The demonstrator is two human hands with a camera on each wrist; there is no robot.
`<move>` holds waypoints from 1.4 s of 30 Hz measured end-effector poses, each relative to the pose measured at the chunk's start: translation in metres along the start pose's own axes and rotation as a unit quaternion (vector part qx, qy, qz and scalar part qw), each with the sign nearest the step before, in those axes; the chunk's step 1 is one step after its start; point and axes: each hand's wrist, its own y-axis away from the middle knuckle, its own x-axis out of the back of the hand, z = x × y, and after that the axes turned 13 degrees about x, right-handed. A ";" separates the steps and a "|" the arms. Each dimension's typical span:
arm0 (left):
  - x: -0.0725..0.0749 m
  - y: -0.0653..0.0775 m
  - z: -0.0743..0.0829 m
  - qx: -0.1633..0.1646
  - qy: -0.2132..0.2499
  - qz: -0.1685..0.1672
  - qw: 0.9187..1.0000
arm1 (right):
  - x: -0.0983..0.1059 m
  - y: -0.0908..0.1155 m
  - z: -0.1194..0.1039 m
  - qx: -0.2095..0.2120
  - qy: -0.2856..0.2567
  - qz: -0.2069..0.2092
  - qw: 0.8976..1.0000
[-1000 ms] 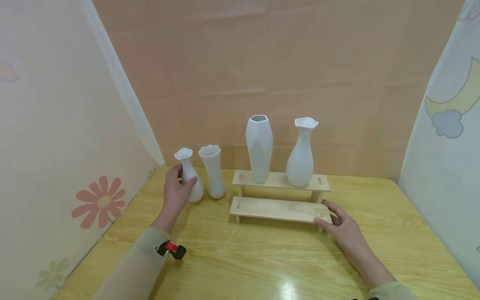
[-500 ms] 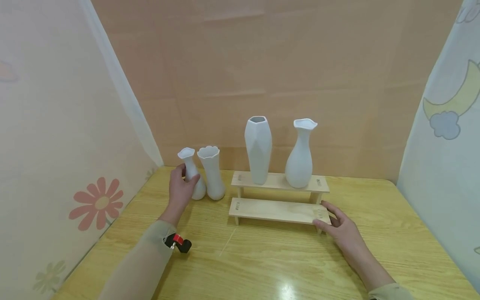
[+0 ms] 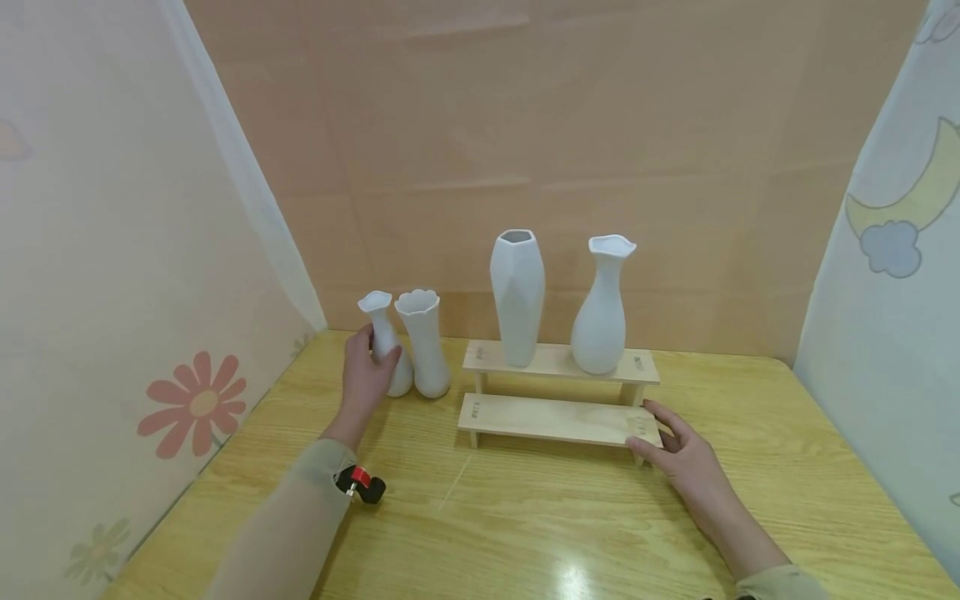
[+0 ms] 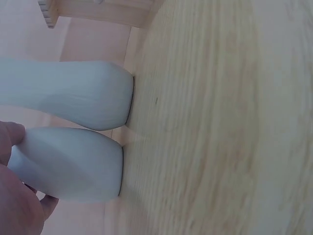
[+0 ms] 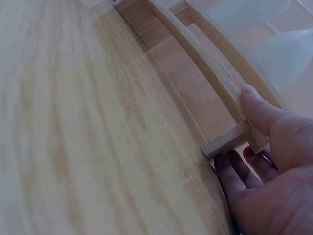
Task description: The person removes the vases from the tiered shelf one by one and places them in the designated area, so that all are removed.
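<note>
Left hand (image 3: pixel 365 375) grips the small flared vase (image 3: pixel 386 342) by its neck and shoulder, fingers curled round it; the left wrist view shows a thumb and fingertips on the vase (image 4: pixel 73 164) with its base seemingly on the table. A second ago the hand sat lower, wrapped round the belly of the vase; since then it has slid up toward the neck, and the vase has closed in on the scalloped vase (image 3: pixel 422 342), now touching or almost touching it where a small gap showed before. Both stand near the back left corner of the table (image 3: pixel 525 533), just left of the two-step wooden shelf (image 3: pixel 555 417). My reading: the grip has been resettled for a lift and the vase has not yet left the table, though the head view cannot quite settle that. Right hand (image 3: pixel 686 462) has not moved over the second: it rests at the right end of the lower step, thumb pressed on the front edge (image 5: pixel 257 110) and the other fingers lying loosely beside and under the end, steadying more than clamping. The lower step is bare. The upper step carries the tall faceted vase (image 3: pixel 517 296) and the wavy-rimmed bottle vase (image 3: pixel 602 312), both upright and unchanged. A black and red clip (image 3: pixel 362 485) shows at the left sleeve (image 3: pixel 285 533).
</note>
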 end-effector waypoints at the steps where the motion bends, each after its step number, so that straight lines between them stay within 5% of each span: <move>1: -0.001 0.000 -0.001 -0.002 -0.002 0.002 1.000 | 0.000 0.000 0.000 0.000 0.002 0.000 1.000; 36: -0.003 0.004 -0.002 0.008 -0.017 0.001 1.000 | -0.001 0.001 -0.002 -0.006 0.004 0.000 1.000; 42: 0.002 0.006 0.010 0.010 0.014 0.042 0.999 | 0.000 -0.001 -0.004 -0.014 -0.001 -0.004 1.000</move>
